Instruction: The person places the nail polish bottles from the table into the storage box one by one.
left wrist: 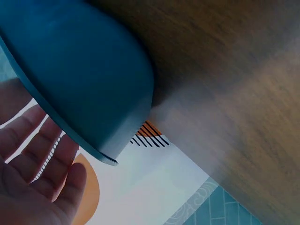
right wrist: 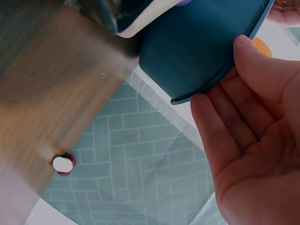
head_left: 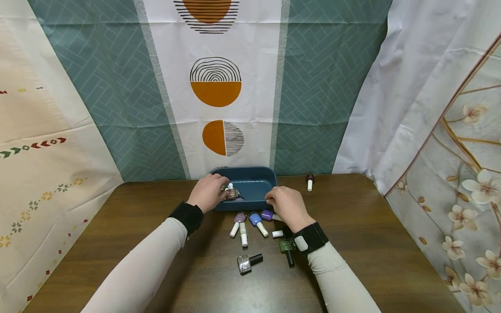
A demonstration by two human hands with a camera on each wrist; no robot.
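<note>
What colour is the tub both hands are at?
Dark teal blue. The tub shows best in the head view.

The left hand [head_left: 207,192] hides part of the bottles in the blue tub [head_left: 256,177]; their labels are too small to read.

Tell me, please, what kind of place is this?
Probably a makeshift recording corner, not a lived-in room: printed curtains hang all around a wooden table with a blue bin and nail polish bottles.

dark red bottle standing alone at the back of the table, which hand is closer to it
Right. The right hand rests at the blue tray's near right rim, with the dark red bottle beyond it to the right. The left hand is at the tray's left side, farther off.
</note>
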